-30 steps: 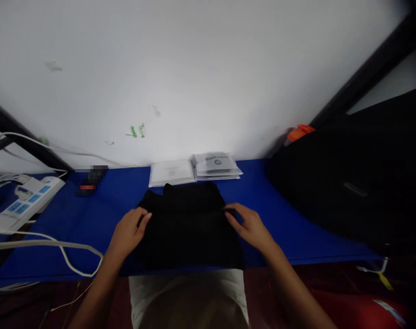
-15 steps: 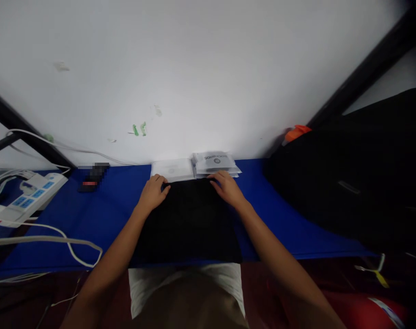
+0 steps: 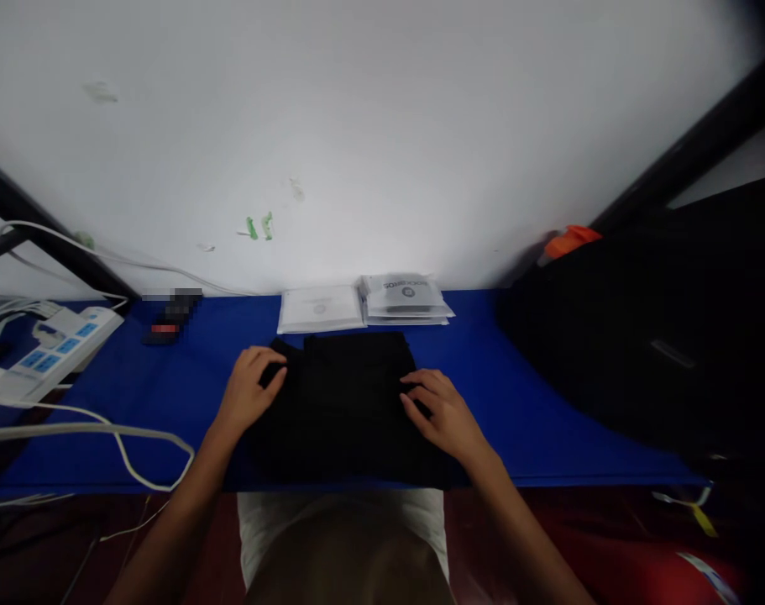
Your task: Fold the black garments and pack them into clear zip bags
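A folded black garment point(image 3: 348, 403) lies on the blue table point(image 3: 533, 420) right in front of me. My left hand point(image 3: 248, 395) rests on its left edge, fingers curled over the cloth near the far left corner. My right hand point(image 3: 442, 412) lies flat on the right part of the garment, fingers spread and pointing left. Neither hand lifts the cloth.
Two flat clear packets point(image 3: 320, 308) point(image 3: 407, 296) lie against the white wall beyond the garment. A white power strip point(image 3: 48, 357) and white cables point(image 3: 105, 433) sit at the left. A small dark object point(image 3: 168, 319) lies far left. A large pile of black fabric point(image 3: 659, 336) fills the right.
Both hands have drawn back from the garment's far edge toward me, and now rest on its left edge and right part. The garment looks flatter.
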`<state>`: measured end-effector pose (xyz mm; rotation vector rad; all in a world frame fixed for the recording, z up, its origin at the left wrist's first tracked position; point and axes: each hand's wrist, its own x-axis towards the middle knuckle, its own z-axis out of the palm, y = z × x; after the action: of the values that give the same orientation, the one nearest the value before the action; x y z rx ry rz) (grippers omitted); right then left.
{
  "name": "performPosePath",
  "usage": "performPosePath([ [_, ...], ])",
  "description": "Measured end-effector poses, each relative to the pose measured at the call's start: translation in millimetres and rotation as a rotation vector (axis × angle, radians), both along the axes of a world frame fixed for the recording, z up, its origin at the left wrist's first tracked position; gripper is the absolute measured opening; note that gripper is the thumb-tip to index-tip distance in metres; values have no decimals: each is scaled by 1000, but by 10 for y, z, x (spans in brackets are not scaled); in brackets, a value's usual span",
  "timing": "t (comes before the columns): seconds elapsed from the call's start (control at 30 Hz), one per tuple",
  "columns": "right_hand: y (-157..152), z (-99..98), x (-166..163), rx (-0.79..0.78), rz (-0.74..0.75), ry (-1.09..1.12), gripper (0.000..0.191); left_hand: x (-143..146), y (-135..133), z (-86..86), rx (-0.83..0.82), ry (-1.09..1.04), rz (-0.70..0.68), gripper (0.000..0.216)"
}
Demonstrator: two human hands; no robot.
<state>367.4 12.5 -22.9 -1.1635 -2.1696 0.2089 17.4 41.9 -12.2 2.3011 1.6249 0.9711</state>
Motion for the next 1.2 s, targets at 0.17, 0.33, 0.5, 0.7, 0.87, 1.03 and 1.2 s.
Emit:
performPosePath([
  [0.17,150,60,-133,51,-28,28,19,-111,363,-80,-112,5,111,32],
  [0.33,163,-71,-121,4,-42,21,17,-94,223,96,-66,-176,-2,7],
  [0.5,132,-184,-55,-29,-66,20,21,-220,-159,275,-254,-303,-312,14],
  [0.7,147,-213,-78,-51,-46,8,21,-331,-289,71,-247,-57,-219,21],
  [0.87,129,-197,-89,-49,-42,13,20,-427,-240,-113,-239,114,-16,45],
  [1.03,103,-158,-87,-31,-68,60,19,-452,-235,-3,-228,69,-111,21],
  [1.2,93,-141,-74,10,-113,119,18,-487,-248,215,-443,-66,-69,25],
])
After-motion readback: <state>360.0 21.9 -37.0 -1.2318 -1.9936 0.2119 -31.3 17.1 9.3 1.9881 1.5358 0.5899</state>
